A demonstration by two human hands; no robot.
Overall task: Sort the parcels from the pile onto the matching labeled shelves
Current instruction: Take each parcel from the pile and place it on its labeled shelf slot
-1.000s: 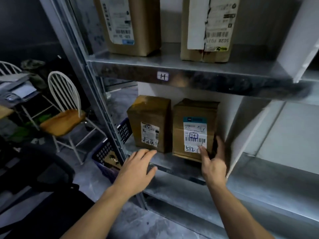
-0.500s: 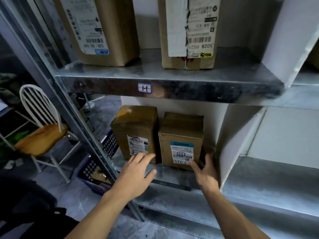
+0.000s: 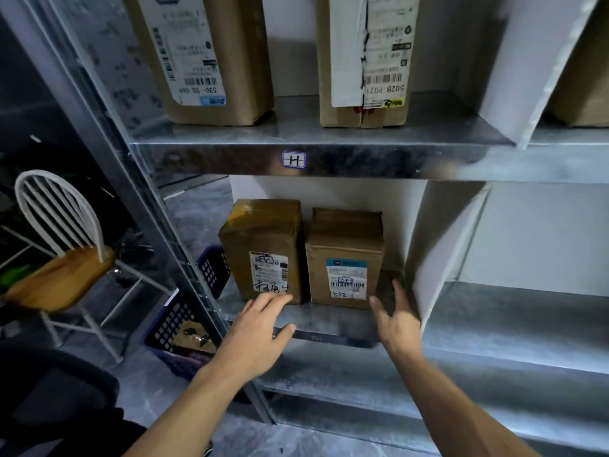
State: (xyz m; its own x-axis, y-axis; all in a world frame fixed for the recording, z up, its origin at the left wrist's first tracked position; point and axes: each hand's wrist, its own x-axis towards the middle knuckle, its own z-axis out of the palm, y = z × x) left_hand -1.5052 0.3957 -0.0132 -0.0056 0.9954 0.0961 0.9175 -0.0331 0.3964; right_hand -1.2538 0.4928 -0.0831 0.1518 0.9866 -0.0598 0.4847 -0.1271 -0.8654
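I see both hands holding nothing, fingers straight. Left hand (image 3: 257,331) at bottom front of left parcel (image 3: 263,252); right hand (image 3: 397,319) just beside right parcel (image 3: 346,255). Parcels upright, side by side, left end of lower shelf (image 3: 329,321), under H label (image 3: 293,159).

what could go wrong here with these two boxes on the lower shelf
The right hand sits at the narrow gap between the brown cardboard parcel with the blue-topped label and the white divider panel; pulling out may drag that parcel askew. The left hand is at the base of the taped brown parcel, so a bump might tip it.
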